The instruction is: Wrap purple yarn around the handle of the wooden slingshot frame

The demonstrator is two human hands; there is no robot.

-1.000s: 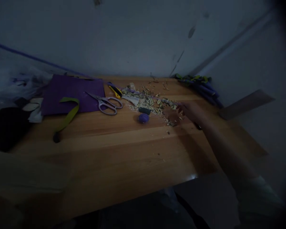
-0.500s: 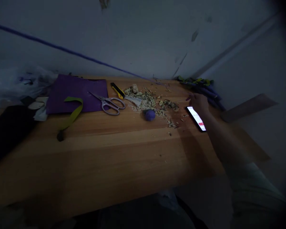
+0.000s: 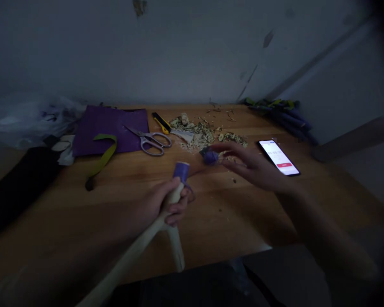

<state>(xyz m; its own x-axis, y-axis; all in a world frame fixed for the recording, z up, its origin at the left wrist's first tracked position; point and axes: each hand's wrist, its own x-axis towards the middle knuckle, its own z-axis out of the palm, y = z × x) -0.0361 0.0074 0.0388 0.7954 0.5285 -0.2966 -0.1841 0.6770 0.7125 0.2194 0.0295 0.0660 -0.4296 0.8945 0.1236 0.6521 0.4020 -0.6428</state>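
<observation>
Purple ball (image 3: 210, 158) sits on the surface (image 3: 211, 230), at the right hand (image 3: 248, 164)'s fingertips, the nearer grip: half open, contact unclear. Left hand (image 3: 161, 198) closed round forked stick (image 3: 139, 246), long axis slanting away rightward, purple end (image 3: 181, 170) near ball.

Your left hand (image 3: 173, 202) and right hand (image 3: 251, 167) were bare, as were your forearms. A pale, greenish left sleeve (image 3: 3, 293) showed, blurred, at the lower corner; your right sleeve (image 3: 348, 285) looked dark and dull, its weave too dim to tell.
</observation>
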